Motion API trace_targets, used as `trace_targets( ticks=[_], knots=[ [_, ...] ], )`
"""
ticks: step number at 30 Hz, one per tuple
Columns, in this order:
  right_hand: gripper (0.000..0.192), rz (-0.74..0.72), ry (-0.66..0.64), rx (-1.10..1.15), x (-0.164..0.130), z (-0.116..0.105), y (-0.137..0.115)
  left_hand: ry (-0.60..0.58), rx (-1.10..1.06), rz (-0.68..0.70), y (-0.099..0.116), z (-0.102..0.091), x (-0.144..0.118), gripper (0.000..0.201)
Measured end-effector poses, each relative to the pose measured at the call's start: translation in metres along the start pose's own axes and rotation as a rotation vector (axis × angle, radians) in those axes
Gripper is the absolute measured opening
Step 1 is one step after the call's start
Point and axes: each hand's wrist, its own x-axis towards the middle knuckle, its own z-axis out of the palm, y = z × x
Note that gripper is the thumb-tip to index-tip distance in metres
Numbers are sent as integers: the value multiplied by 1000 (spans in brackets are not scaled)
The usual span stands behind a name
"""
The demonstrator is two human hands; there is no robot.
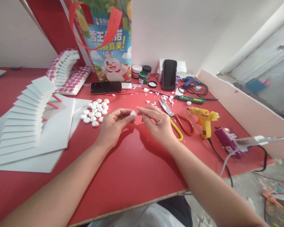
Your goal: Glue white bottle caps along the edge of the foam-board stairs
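Both forearms stretch out over the red table (132,164), hands meeting above its middle. The left hand (112,124) curls palm-inward, thumb and fingertips pinched on a small white piece (133,113) — rounded, pale, much like the white pieces (94,111) heaped just to its left. The right hand (157,121) reaches toward it, forefinger and thumb extended, close together, tips just beside the piece; contact is hard to judge. Scissors (177,121) lie partly hidden behind the right hand, near a glue gun (204,118).
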Motion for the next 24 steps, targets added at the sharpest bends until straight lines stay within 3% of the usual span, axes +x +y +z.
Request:
trace_targets(
  ticks=[11, 17, 19, 22, 24],
  knots=[
    [36, 27, -30, 47, 2, 2, -1, -33, 6, 15, 1, 0, -1, 26],
    [33, -27, -45, 25, 3, -3, -4, -11, 21, -25, 0, -1, -1, 29],
    [27, 32, -15, 122, 4, -5, -5, -10, -19, -39, 0, -1, 0, 30],
    [14, 259, 54, 349, 8, -6, -5, -44, -103, -34, 0, -1, 0, 27],
    [16, 403, 99, 494, 10, -6, -4, -96, -166, -34, 1, -1, 0, 26]
  ],
)
